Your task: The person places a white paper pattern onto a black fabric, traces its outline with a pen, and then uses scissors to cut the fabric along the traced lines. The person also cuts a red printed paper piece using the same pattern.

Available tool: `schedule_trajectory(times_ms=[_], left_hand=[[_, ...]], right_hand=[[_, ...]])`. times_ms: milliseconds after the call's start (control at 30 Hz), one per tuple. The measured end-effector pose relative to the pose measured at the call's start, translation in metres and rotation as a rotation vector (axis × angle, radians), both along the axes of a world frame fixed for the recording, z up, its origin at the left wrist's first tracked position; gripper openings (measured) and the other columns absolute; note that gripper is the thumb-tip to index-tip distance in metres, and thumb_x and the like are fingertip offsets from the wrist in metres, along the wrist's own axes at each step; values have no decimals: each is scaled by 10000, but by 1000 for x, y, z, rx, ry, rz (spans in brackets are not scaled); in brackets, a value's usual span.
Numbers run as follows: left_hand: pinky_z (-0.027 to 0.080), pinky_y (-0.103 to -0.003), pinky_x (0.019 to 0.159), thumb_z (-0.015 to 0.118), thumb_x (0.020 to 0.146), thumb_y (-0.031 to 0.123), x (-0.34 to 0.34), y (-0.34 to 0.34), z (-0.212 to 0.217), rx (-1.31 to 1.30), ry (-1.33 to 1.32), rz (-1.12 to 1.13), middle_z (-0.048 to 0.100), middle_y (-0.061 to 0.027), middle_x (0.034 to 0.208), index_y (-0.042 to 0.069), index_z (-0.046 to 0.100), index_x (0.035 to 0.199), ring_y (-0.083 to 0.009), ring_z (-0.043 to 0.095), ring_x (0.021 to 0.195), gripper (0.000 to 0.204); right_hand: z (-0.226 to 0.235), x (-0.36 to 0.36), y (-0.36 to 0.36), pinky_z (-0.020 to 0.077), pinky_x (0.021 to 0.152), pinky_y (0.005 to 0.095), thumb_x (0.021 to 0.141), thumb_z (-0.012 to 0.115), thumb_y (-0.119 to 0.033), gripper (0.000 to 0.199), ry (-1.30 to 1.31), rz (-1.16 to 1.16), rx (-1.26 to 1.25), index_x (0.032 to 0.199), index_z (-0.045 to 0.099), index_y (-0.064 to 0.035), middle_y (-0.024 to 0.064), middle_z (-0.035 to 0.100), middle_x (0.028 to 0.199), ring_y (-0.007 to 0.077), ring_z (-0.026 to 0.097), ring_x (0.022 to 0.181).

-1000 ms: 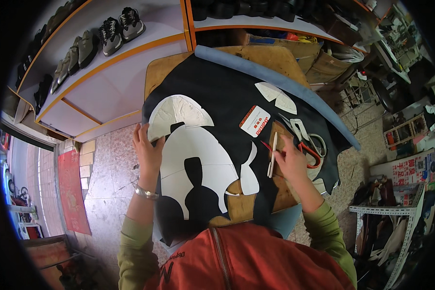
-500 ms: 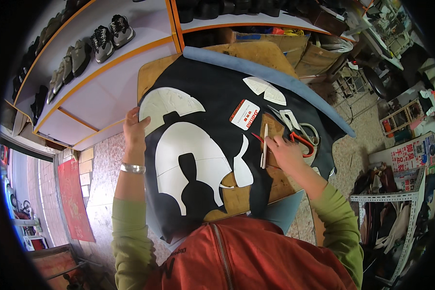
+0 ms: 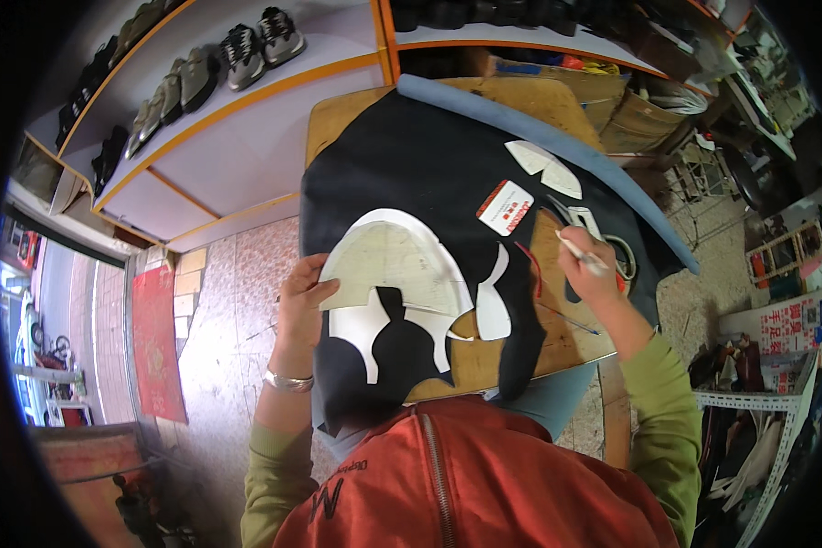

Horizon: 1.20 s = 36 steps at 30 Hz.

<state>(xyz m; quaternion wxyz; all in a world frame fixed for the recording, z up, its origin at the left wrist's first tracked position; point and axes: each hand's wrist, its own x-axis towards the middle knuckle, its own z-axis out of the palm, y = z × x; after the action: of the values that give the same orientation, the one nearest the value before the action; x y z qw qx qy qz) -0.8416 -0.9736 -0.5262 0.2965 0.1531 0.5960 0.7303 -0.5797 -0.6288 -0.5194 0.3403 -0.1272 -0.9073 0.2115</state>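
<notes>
My left hand (image 3: 305, 294) pinches the left edge of a cream half-round pattern piece (image 3: 395, 260). That piece lies over a larger white pattern piece (image 3: 352, 331), whose curved top and two lower legs still show. Both rest on a sheet of black material (image 3: 411, 169). My right hand (image 3: 594, 269) is closed around a white pen-like marker (image 3: 579, 248), held tilted above the bare wood at the table's right. Just beyond that hand lie scissors (image 3: 583, 219), partly hidden by it. A small curved white pattern piece (image 3: 494, 310) sits between my hands.
Farther off on the black sheet are a red-and-white card (image 3: 505, 208) and a split cream pattern piece (image 3: 546, 170). The sheet's blue-grey rolled edge (image 3: 548, 144) runs along the back right. A thin pen (image 3: 568, 320) lies on the wood. Shoe shelves (image 3: 247, 100) stand at the far left.
The cream half-round piece has moved right and nearer, onto the larger white pattern. My right hand has lifted the marker off the wood and tilted it. The whole view has shifted.
</notes>
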Motion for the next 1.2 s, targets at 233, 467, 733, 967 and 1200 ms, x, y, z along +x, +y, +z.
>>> schedule_trajectory(times_ms=[233, 467, 733, 967, 1200], left_hand=[[485, -263, 868, 587, 814, -117, 37, 13, 40, 138, -80, -12, 693, -81, 1024, -3, 612, 1107, -140, 648, 929, 315], [500, -358, 940, 578, 894, 112, 77, 17, 35, 568, -385, 54, 590, -133, 1226, 16, 514, 1237, -229, 581, 1127, 361], [519, -323, 796, 597, 951, 136, 106, 25, 15, 270, -410, 54, 658, -64, 1001, 29, 575, 1190, -183, 636, 900, 262], [452, -351, 942, 756, 776, 51, 21, 35, -5, -475, 533, 37, 550, -156, 1230, 46, 555, 1246, -264, 530, 1139, 511], [478, -439, 904, 810, 678, 56, -1, 58, -27, -867, 795, 101, 492, -188, 1206, 68, 454, 1315, -338, 531, 1078, 730]], right_hand=[[4, -42, -115, 485, 819, 267, 907, 639, -77, 307, 188, 135, -878, 1187, 520, -40, 85, 603, 1110, 135, 593, 953], [1, -58, -156, 442, 743, 220, 869, 669, -24, 342, 467, 113, -1359, 1149, 479, -73, 20, 529, 969, 77, 511, 830], [-5, -44, -170, 425, 717, 214, 875, 635, -12, 266, 277, 136, -1035, 1099, 502, -66, 1, 515, 927, 74, 483, 802], [-10, -42, -76, 447, 825, 286, 866, 630, -35, 270, 529, -178, -934, 1106, 508, -47, 37, 547, 980, 127, 519, 885], [-25, -38, -69, 400, 991, 434, 787, 717, -32, 604, 291, -341, -177, 1316, 427, -15, 219, 495, 1239, 379, 493, 1164]])
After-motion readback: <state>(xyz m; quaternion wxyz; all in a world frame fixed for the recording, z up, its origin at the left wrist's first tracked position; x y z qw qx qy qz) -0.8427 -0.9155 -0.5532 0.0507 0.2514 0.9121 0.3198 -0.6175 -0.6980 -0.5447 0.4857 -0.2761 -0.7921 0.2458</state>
